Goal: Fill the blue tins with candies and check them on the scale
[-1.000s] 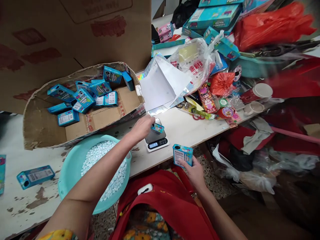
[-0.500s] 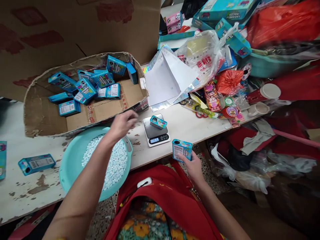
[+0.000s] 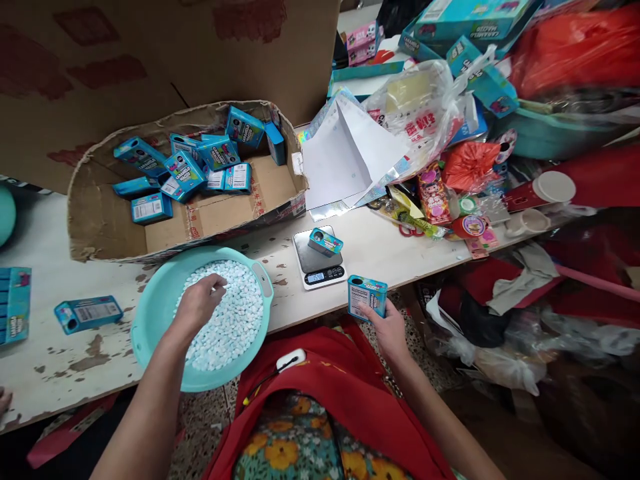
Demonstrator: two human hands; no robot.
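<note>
My left hand (image 3: 201, 305) is over the turquoise basin (image 3: 155, 333), its fingers curled together just above the small white candies (image 3: 235, 320); whether anything is between the fingertips is hidden. My right hand (image 3: 387, 327) grips a small blue candy box (image 3: 366, 297) at the table's front edge. The box is upright, with a dark round hole in its top. Between my hands, a digital scale (image 3: 321, 275) has its display lit. Another blue candy box with a hole lies on the scale's metal plate.
Behind the basin, a cut-down cardboard box (image 3: 220, 217) holds several blue candy boxes. One more candy box (image 3: 89, 313) lies on the left. Papers (image 3: 345, 153), a plastic bag (image 3: 407, 110) and assorted packets crowd the right side. Someone's fingers (image 3: 5, 399) show at the left edge.
My left hand has moved left and down, from near the scale to over the candies. My right hand still holds its box. The view has shifted slightly.
</note>
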